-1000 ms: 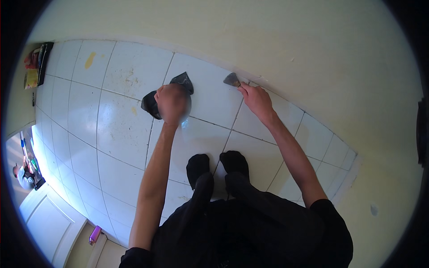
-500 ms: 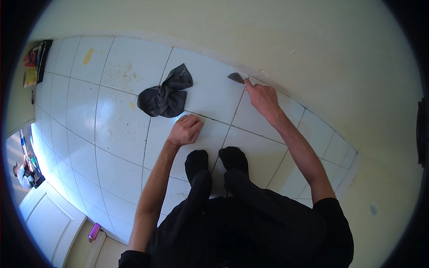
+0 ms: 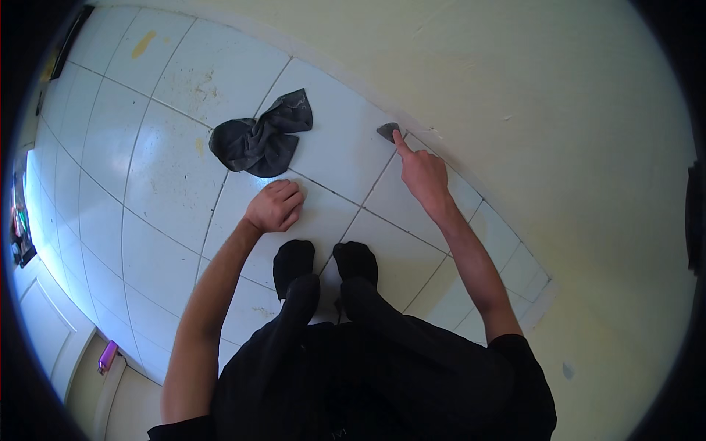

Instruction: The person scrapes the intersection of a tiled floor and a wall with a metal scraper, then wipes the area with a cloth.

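Observation:
My right hand grips a putty knife by its handle, which the hand hides. The index finger stretches onto the grey blade, which lies against the white floor tiles close to the wall's foot. My left hand is curled into a loose fist, with nothing showing in it. Just beyond that fist a crumpled dark grey cloth lies twisted on the tiles, apart from the knuckles.
Yellow stains and brown specks mark the tiles at the far left. A cream wall runs along the far and right side. My socked feet stand between my arms. A white door and a purple object are at lower left.
The view has shifted, so the cloth and feet appear further left. My right index finger has stretched out onto the blade. My left hand remains curled near the cloth.

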### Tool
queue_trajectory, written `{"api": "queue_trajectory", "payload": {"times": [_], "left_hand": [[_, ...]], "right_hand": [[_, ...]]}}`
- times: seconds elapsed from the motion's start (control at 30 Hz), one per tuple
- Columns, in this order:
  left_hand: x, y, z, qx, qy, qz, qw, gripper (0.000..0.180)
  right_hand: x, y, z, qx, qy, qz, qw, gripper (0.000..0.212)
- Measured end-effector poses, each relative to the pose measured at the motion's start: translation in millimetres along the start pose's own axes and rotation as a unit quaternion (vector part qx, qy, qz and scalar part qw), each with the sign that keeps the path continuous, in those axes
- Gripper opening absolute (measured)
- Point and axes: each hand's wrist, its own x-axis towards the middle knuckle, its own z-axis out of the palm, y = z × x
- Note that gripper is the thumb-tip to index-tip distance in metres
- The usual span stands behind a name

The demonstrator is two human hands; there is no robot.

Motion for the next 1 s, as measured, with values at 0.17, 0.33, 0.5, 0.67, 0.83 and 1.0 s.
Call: {"api": "queue_trajectory", "payload": {"times": [0.17,0.33,0.5,0.67,0.83,1.0], "left_hand": [[-4,3,-2,0.012,-0.007,-0.015,1.0,0.022],[3,4,1,0.009,0.001,-0.009,1.0,0.022],[-4,2,-2,0.009,-0.01,-0.023,1.0,0.023],[2,3,1,0.015,-0.005,-0.011,1.0,0.02],[0,4,0,0.019,-0.002,-0.017,1.0,0.019],[2,4,1,0.008,0.01,-0.011,1.0,0.02]], "right_hand": [[-5,-7,-28,0.011,0.005,0.01,1.0,0.043],[7,5,1,0.069,0.055,0.008,0.996,0.043],[-8,-5,-34,0.039,-0.023,0.06,0.997,0.039],[6,4,-6,0.065,0.06,0.029,0.996,0.036],[-3,-3,-17,0.098,0.048,0.041,0.993,0.032],[-9,-14,-36,0.056,0.02,0.053,0.997,0.032]]}}
